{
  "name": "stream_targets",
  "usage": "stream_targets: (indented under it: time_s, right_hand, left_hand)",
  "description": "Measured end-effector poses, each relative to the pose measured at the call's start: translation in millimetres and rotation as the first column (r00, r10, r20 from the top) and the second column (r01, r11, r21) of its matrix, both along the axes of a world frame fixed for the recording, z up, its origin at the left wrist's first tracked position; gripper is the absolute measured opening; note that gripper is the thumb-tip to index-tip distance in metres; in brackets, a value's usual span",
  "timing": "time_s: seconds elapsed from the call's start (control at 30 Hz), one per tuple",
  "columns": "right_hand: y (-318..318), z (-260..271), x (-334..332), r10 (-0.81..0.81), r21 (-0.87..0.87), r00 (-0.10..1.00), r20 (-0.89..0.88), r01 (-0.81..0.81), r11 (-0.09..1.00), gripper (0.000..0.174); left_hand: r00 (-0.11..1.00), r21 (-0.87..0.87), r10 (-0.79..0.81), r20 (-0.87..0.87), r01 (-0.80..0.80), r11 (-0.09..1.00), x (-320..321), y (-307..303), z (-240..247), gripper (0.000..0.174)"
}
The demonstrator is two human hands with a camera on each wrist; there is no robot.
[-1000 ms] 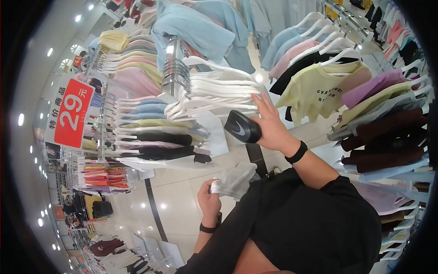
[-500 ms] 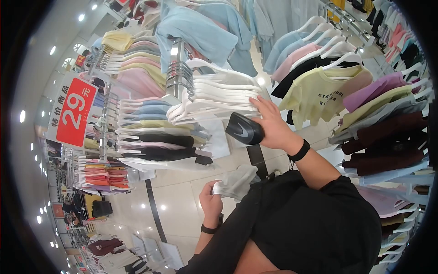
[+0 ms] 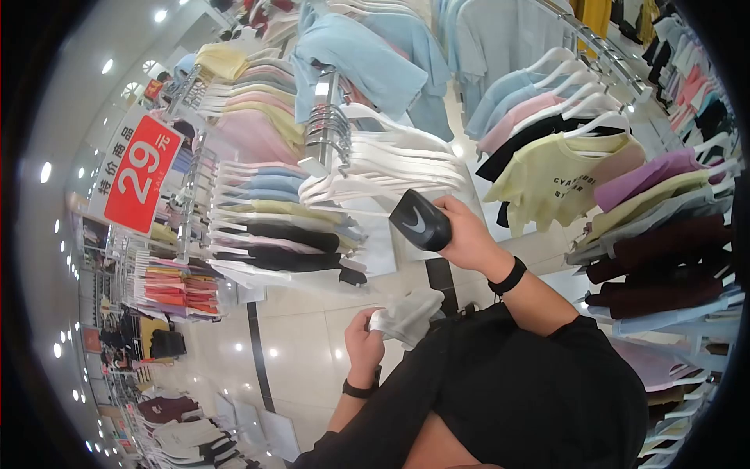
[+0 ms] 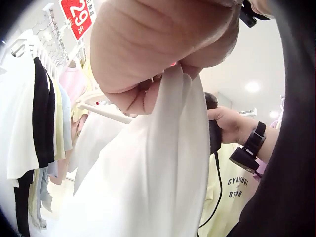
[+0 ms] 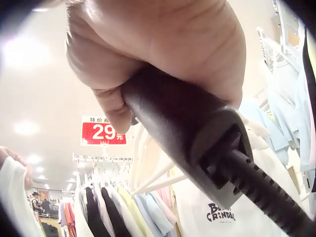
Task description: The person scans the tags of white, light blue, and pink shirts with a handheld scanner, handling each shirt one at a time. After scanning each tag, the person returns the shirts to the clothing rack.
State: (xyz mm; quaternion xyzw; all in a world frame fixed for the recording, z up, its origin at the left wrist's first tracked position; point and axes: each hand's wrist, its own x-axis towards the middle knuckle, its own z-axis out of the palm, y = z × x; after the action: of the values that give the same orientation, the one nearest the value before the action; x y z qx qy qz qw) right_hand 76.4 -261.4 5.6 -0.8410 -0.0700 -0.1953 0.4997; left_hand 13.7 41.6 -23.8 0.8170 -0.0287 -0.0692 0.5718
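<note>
Pulled off hangers (image 3: 375,168), right hand (image 3: 467,234) grips scanner (image 3: 420,220) pointing rackward; left hand (image 3: 362,344) pinches cloth (image 3: 406,313).

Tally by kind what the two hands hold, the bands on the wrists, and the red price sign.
Black handheld scanner, gripped by the right hand: 1
Pale garment, pinched by the left hand: 1
Black wristbands, right and left: 2
Red 29 price sign: 1
Total: 5
</note>
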Motion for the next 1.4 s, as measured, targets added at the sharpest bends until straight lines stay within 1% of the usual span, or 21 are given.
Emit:
stream_targets:
  time_s: [0.07, 0.17, 0.2, 0.33, 0.4, 0.5, 0.63, 0.7, 0.8, 0.9, 0.93, 0.97, 1.03, 1.07, 1.1, 1.17, 1.23, 1.3, 1.37, 1.4]
  right_hand:
    - [1, 4, 0, -0.032, 0.056, 0.999, -0.029, 0.034, 0.998, 0.035]
    - [-1, 13, -2, -0.081, 0.055, 0.995, 0.063, 0.077, 0.996, 0.034]
    - [-1, 13, -1, -0.079, 0.067, 0.993, 0.091, 0.073, 0.995, 0.032]
    - [-2, 16, -1, -0.055, 0.083, 0.995, 0.08, 0.048, 0.995, 0.034]
    - [-2, 19, -1, -0.051, 0.097, 0.996, 0.07, 0.044, 0.994, 0.035]
    - [-1, 22, -2, -0.065, 0.126, 0.994, 0.091, 0.053, 0.991, 0.029]
    - [-1, 26, -2, -0.053, 0.142, 0.994, 0.092, 0.04, 0.989, 0.028]
    - [-1, 27, -2, -0.038, 0.164, 0.995, 0.088, 0.024, 0.986, 0.027]
    - [-1, 30, -6, -0.031, 0.167, 0.997, 0.069, 0.019, 0.986, 0.034]
    - [-4, 25, -13, -0.019, 0.217, 0.999, 0.041, 0.01, 0.976, 0.043]
    - [-8, 21, -19, -0.018, 0.185, 0.999, 0.027, 0.013, 0.983, 0.05]
    - [-14, 7, -25, -0.038, 0.177, 0.999, 0.002, 0.037, 0.983, 0.053]
    - [-24, -5, -46, -0.018, 0.188, 0.999, 0.038, 0.011, 0.982, 0.06]
    - [-31, -21, -59, -0.051, 0.245, 0.999, 0.012, 0.047, 0.968, 0.065]
    - [-37, -37, -73, -0.083, 0.299, 0.996, -0.022, 0.086, 0.95, 0.07]
    - [-47, -26, -103, -0.073, 0.335, 0.978, -0.198, 0.137, 0.932, 0.077]
    - [-74, -63, -135, -0.141, 0.283, 0.968, -0.207, 0.197, 0.939, 0.075]
    - [-75, -40, -150, -0.151, 0.271, 0.969, -0.198, 0.202, 0.941, 0.071]
    - [-75, -20, -158, -0.126, 0.216, 0.978, -0.168, 0.161, 0.963, 0.061]
    - [-77, -15, -160, -0.09, 0.205, 0.984, -0.156, 0.121, 0.971, 0.059]
  left_hand:
    - [1.0, 0.027, -0.009, 0.013, 0.008, 1.0, 3, 0, 4, 0.015]
    - [1.0, 0.033, 0.0, 0.014, -0.001, 0.999, 7, 0, 12, 0.015]
    - [1.0, 0.02, 0.011, 0.016, -0.011, 1.0, 9, 1, 14, 0.015]
    - [0.999, 0.001, 0.048, -0.017, -0.048, 0.999, 11, 1, 18, 0.015]
    - [0.999, -0.018, 0.051, -0.017, -0.052, 0.999, 11, 3, 12, 0.017]
    - [0.999, -0.038, 0.05, -0.011, -0.051, 0.998, 10, 3, 8, 0.018]
    - [0.999, -0.069, 0.048, -0.016, -0.049, 0.996, 10, 4, 5, 0.021]
    - [0.999, -0.036, 0.037, 0.0, -0.037, 0.999, 10, 6, 6, 0.022]
    - [0.999, 0.038, 0.037, -0.005, -0.037, 0.999, 12, 8, 10, 0.024]
    - [0.999, 0.098, 0.051, 0.008, -0.052, 0.994, 17, 11, 15, 0.025]
    - [0.998, 0.11, 0.066, 0.019, -0.067, 0.992, 19, 12, 16, 0.025]
    - [0.998, 0.132, 0.062, 0.034, -0.066, 0.989, 23, 15, 18, 0.025]
    - [0.996, 0.172, 0.076, 0.052, -0.084, 0.981, 31, 22, 22, 0.026]
    - [0.995, 0.17, 0.082, 0.052, -0.09, 0.981, 37, 25, 23, 0.026]
    - [0.995, 0.169, 0.087, 0.05, -0.095, 0.981, 44, 29, 24, 0.026]
    - [0.99, 0.206, 0.097, 0.107, -0.117, 0.972, 61, 37, 25, 0.025]
    - [0.98, 0.157, 0.138, 0.141, -0.16, 0.975, 79, 41, 25, 0.024]
    - [0.978, 0.089, 0.175, 0.112, -0.185, 0.979, 95, 42, 38, 0.023]
    - [0.973, 0.054, 0.212, 0.09, -0.217, 0.975, 111, 44, 39, 0.02]
    - [0.972, 0.036, 0.219, 0.083, -0.223, 0.974, 117, 43, 40, 0.018]
